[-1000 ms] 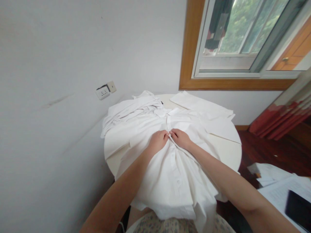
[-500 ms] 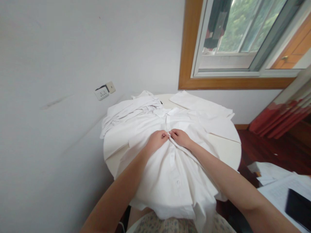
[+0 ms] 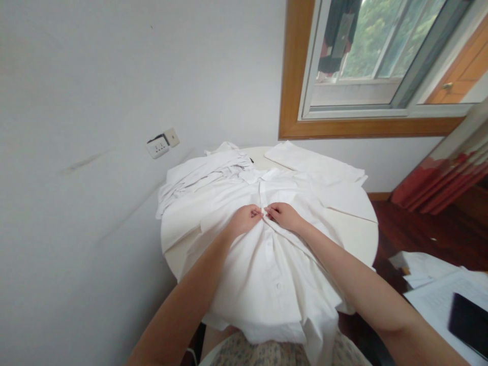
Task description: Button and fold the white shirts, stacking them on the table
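Note:
A white button-front shirt (image 3: 247, 284) lies spread over a round cream table (image 3: 358, 231), collar toward the wall and hem hanging off the near edge. Both hands meet at its front placket, about mid-chest. My left hand (image 3: 246, 218) is closed, its fingertips pinching the placket edge. Just to the right, my right hand (image 3: 284, 216) pinches the other edge of the front, fingers curled. A small gap shows between the two sets of fingertips. Below them, buttons run down the placket. Whatever button lies between the fingers is too small to make out.
Crumpled white cloth (image 3: 206, 170) lies at the table's back left, and folded white cloth (image 3: 316, 160) at the back right. A wall socket (image 3: 158, 147) is behind. Papers (image 3: 450, 290) and a dark flat device (image 3: 468, 325) sit at lower right, near a red curtain (image 3: 446, 178).
My fingertips have drawn slightly apart at the placket. The shirt has stayed nearly in place, and the whole view has shifted a little.

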`<state>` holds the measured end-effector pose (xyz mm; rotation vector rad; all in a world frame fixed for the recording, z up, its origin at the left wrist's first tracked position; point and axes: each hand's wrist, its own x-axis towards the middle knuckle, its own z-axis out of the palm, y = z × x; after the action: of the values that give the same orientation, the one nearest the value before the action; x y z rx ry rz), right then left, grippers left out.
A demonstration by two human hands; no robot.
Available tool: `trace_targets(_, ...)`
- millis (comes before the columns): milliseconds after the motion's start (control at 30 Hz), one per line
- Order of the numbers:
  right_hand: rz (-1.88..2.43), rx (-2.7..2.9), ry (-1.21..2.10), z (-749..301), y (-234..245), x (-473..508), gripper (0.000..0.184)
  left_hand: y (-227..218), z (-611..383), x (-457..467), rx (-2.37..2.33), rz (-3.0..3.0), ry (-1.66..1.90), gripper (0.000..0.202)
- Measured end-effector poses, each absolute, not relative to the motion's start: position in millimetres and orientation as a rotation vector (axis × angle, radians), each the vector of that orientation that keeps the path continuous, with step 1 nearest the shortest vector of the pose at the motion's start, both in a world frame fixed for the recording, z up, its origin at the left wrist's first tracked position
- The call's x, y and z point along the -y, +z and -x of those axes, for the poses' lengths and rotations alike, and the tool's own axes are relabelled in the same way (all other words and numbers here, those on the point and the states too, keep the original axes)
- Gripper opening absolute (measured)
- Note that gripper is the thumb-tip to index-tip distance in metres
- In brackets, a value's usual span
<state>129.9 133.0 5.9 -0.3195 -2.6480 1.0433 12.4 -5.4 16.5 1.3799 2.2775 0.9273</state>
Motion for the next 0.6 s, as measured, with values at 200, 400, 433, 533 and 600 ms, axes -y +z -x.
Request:
trace_targets(200,0.486,2.671,0.658,-137.4,19.0,-152.8,0.023,17.4,-3.4,12.0,-2.724,-1.745,0.894,0.019)
trace_targets(400,0.658,2.822,0.251,-147.1,17.6,-163.1,0.042,-1.7,-0.9,11.2,-2.832,-1.79,0.627,0.036)
trace_targets(433,0.68,2.858,0.237,-149.0,13.2,-164.0,0.05,-5.5,-1.4,10.9,-2.831,-1.773,0.567,0.039)
trace_targets(533,0.697,2.97,0.215,-154.2,0.9,-168.5,0.066,-12.6,-2.2,12.3,-2.816,-1.726,0.423,0.048)
trace_targets(600,0.678,3.02,0.217,-156.1,-3.3,-173.1,0.072,-12.7,-1.9,14.4,-2.785,-1.706,0.352,0.052)
